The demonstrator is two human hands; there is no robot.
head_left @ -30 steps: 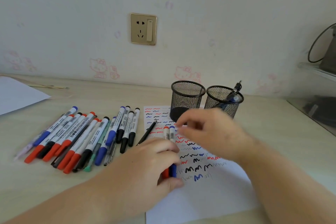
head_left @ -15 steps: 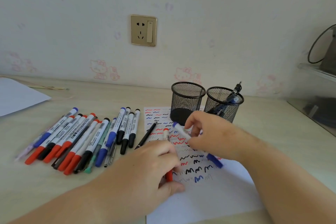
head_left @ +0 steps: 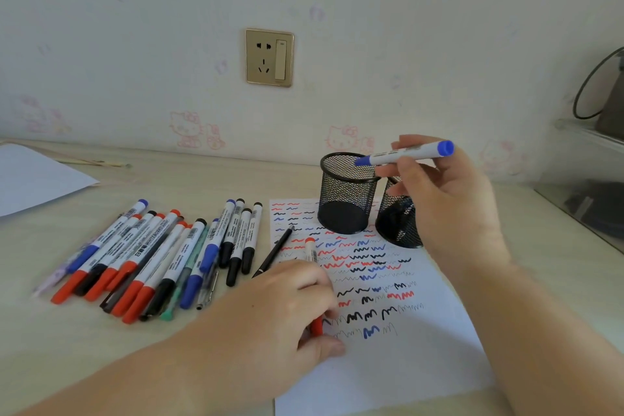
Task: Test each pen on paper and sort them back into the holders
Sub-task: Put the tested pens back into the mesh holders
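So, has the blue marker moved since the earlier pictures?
Yes. The blue marker has gone up off the paper; the right hand now holds it above the mesh holders.

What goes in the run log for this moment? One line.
right hand: holds blue marker over left mesh holder | left hand: grips red marker on paper

right holder (head_left: 400,223) — mostly behind right hand (head_left: 449,199) | red marker (head_left: 312,284) — middle under left hand (head_left: 287,311) | paper (head_left: 422,365) cut off at bottom edge
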